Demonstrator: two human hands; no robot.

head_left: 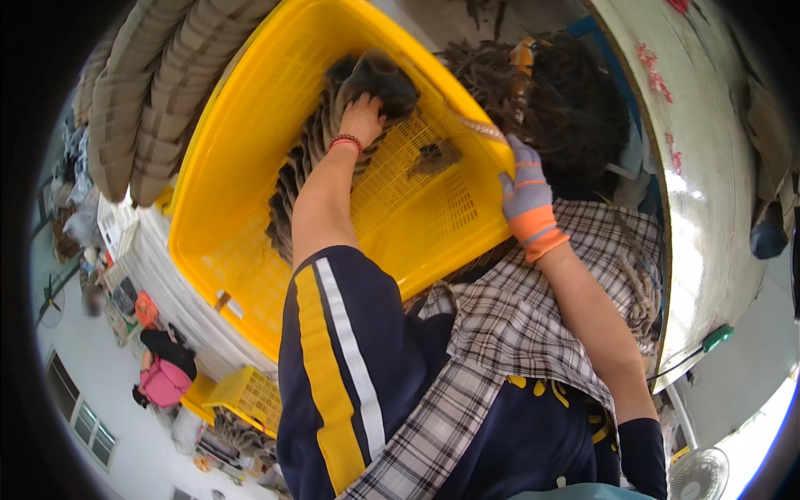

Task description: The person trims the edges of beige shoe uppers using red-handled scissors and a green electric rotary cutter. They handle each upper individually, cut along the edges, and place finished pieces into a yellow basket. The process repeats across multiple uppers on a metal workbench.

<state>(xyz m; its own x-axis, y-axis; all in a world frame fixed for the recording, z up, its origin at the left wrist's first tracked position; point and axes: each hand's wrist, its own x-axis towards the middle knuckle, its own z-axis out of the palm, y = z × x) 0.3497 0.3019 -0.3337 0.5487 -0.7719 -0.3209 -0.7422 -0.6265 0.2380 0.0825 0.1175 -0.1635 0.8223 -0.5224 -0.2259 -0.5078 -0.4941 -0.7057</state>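
A large yellow plastic basket (242,92) with slotted walls is tilted in front of me. Inside it lies a row of nested grey-brown, cup-like pieces (292,179), ending in a dark rounded piece (381,77) at the far end. My left hand (362,122), bare with a red beaded bracelet, reaches deep into the basket. Its fingers curl over that dark piece; their tips are partly hidden. On the right, my right hand (527,192) wears a grey glove with an orange cuff and grips the basket's rim. A small brown scrap (435,157) lies on the slotted wall.
Tall stacks of grey-brown banded pieces (158,92) stand at the upper left. A heap of dark strips (533,92) lies beyond the basket, beside a pale board (708,167). At the lower left are another person (167,367) in pink and black and smaller yellow baskets (250,396).
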